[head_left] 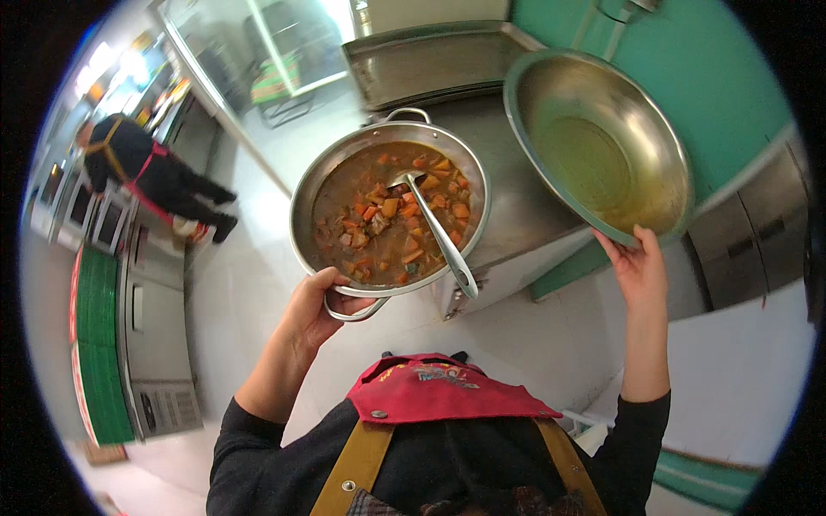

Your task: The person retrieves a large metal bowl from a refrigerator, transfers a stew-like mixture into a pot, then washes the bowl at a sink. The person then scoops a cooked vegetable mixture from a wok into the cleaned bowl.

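Observation:
My left hand [326, 308] grips the near loop handle and rim of a wide stainless steel pot [300, 213]. Brown stew [342, 200] with diced carrot, potato and meat chunks fills much of it. A metal ladle [445, 242] rests in the stew, its handle leaning over the near right rim. With my right hand [632, 261] I hold the lower rim of a large stainless steel basin [568, 109], which is tilted up beside the green wall. The basin holds no food that I can see; its inside looks greenish and shiny.
A steel worktop [497, 161] lies under and behind the pot, with a shallow metal tray [445, 61] at its back. Another person [148, 161] in dark clothes stands at the far left counter. A glass door frame [226, 109] and a folding chair [281, 84] are beyond.

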Action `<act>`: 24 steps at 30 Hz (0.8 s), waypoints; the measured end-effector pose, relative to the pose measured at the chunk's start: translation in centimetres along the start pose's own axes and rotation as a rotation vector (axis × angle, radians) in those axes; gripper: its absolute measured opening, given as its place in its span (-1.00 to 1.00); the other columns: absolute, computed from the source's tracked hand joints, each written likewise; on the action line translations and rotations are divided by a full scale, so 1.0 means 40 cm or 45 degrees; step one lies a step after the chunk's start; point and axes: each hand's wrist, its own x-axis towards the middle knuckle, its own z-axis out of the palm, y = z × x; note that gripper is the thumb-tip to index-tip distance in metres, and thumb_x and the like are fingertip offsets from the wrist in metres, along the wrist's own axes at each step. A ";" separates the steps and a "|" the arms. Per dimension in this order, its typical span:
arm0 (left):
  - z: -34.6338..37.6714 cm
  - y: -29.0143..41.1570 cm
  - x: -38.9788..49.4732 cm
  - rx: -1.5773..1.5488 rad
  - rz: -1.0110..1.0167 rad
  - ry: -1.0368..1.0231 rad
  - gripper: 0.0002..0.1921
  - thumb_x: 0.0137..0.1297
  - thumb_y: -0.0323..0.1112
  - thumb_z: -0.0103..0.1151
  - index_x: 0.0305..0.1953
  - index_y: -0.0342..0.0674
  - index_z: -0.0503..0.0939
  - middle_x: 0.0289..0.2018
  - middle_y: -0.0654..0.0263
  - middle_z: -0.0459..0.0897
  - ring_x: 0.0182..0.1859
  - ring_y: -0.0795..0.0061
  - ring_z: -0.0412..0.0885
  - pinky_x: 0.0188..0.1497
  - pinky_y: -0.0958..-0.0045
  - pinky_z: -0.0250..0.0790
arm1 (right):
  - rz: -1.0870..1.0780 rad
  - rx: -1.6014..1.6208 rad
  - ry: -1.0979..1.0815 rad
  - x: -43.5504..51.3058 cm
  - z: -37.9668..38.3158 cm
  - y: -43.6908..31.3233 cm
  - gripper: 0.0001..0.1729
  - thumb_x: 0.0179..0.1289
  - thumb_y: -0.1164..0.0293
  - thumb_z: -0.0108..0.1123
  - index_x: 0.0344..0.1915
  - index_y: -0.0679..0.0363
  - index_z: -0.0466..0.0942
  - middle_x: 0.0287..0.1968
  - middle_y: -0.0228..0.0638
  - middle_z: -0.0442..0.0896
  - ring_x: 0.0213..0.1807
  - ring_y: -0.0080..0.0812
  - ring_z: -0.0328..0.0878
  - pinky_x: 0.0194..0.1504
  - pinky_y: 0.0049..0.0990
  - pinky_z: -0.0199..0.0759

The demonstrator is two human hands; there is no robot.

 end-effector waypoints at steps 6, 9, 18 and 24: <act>-0.054 -0.058 -0.013 -0.146 0.128 0.134 -0.64 0.12 -0.54 -0.08 -0.10 -0.73 0.25 -0.24 -0.23 0.55 -0.31 0.03 0.68 -0.24 0.32 0.68 | 0.162 0.040 -0.001 0.074 -0.078 -0.015 -0.48 0.27 0.51 0.05 0.14 0.57 0.17 0.17 0.29 0.26 0.25 0.25 0.22 0.24 0.07 0.34; -0.017 -0.079 -0.010 -0.180 0.188 0.160 -0.65 0.12 -0.55 -0.10 -0.09 -0.72 0.24 -0.22 -0.24 0.53 -0.30 -0.01 0.67 -0.22 0.26 0.68 | 0.172 -0.003 0.000 0.139 -0.120 -0.108 -0.46 0.28 0.50 0.04 0.18 0.53 0.15 0.16 0.23 0.33 0.25 0.20 0.26 0.25 0.04 0.34; 0.014 -0.124 0.048 -0.232 0.314 0.181 -0.58 0.08 -0.60 -0.12 0.01 -0.67 0.20 -0.14 -0.20 0.50 -0.19 -0.02 0.64 -0.18 0.20 0.67 | 0.313 -0.467 -0.332 0.101 -0.126 -0.102 -0.38 0.35 0.02 0.01 0.13 0.34 0.36 -0.01 0.02 0.57 0.03 -0.12 0.55 -0.01 -0.23 0.55; -0.055 -0.152 0.166 -0.280 0.352 0.215 -0.52 0.08 -0.61 -0.13 0.08 -0.62 0.15 -0.05 -0.24 0.44 -0.14 -0.09 0.62 -0.14 0.12 0.65 | 0.404 -1.034 -0.651 0.140 0.036 0.246 -0.63 0.42 0.24 -0.01 0.01 0.30 0.47 -0.21 -0.23 0.62 -0.28 -0.42 0.62 -0.25 -0.50 0.56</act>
